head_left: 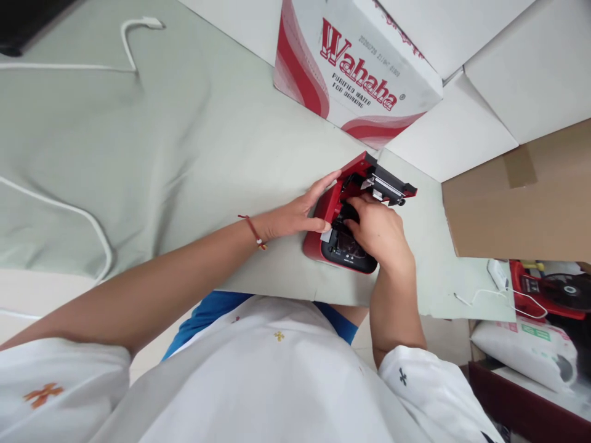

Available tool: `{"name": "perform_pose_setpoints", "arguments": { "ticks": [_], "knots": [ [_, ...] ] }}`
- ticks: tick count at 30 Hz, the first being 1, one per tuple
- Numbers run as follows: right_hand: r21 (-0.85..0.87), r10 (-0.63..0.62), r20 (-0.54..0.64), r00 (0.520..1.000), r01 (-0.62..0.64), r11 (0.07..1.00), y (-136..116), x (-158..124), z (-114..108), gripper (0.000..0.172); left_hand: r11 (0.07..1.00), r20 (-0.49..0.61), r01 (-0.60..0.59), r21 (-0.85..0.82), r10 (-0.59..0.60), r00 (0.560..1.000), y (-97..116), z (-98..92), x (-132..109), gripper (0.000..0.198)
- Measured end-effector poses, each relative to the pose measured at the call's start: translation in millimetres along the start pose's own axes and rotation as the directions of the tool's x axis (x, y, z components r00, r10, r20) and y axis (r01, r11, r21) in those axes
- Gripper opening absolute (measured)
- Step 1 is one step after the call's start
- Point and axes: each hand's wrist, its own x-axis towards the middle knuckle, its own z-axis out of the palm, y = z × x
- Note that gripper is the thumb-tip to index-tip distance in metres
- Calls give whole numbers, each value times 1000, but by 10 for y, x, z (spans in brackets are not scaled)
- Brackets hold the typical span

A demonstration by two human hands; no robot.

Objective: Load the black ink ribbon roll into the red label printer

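Observation:
A red and black label printer [316, 249] stands on the covered table in front of me, with its hinged lid [390, 183] raised. My left hand [308, 212] braces the printer's left side. Its thumb lies over the near edge by a small pale piece, and its fingers reach up to the lid's red edge. Inside the compartment, beneath the lid, are the curled fingers of my right hand [381, 227]. The thumb and forefinger point down into the dark interior. Whatever they grip there is hidden by the hand and too dark to name.
A Wahaha water carton [355, 67] stands behind the printer, beside white boxes [452, 123]. A brown carton [517, 197] is at the right. White cables [92, 215] run along the left. A white adapter [497, 274] with a cord lies near the right table edge.

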Motion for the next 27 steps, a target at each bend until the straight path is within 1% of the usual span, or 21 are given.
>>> {"name": "perform_pose_setpoints", "arguments": {
  "ticks": [2,4,5,7,9,11,13,14,16,18,20,23,25,27],
  "knots": [
    [-57,24,33,999,-22,998,-56,77,20,30,1000,6,-10,14,10,1000,5,1,-2,119],
    [-40,44,47,998,-42,998,-84,58,6,29,1000,14,-17,21,17,1000,22,6,-7,118],
    [6,39,38,999,-39,999,-81,6,-20,30,1000,16,-16,22,16,1000,32,10,-9,117],
    [179,5,-12,1000,-3,984,-26,-189,-112,32,1000,17,-9,15,8,1000,55,17,-14,114],
    [412,12,-61,998,14,911,101,-487,-235,31,1000,16,1,0,-1,1000,70,20,-16,111],
    [604,133,-27,991,-89,792,299,-817,-340,38,1000,11,6,-12,-6,1000,75,18,-13,107],
    [701,274,-57,960,-157,696,538,-1084,-372,43,1000,4,10,-14,-10,1000,70,12,-6,104],
    [713,337,-57,940,-198,673,657,-1170,-348,45,1000,-1,11,-14,-11,1000,66,8,-2,103],
    [668,401,-6,916,-295,683,862,-1236,-216,47,1000,-7,8,-18,-8,1000,54,0,5,103],
    [592,400,69,914,-361,721,991,-1186,-5,49,1000,-8,6,-22,-6,1000,41,-6,10,103],
    [553,379,109,919,-373,745,1044,-1083,218,54,1000,-9,5,-22,-5,1000,32,-9,11,103],
    [533,400,82,913,-379,757,1073,-959,441,62,1000,-17,2,-31,-2,1000,25,-10,11,105],
    [493,453,26,891,-406,769,1122,-938,489,64,999,-23,3,-42,-4,1000,22,-10,14,105],
    [445,501,-17,865,-442,779,1202,-961,491,61,999,-25,13,-46,-14,1000,15,-14,20,105]
  ]
}}
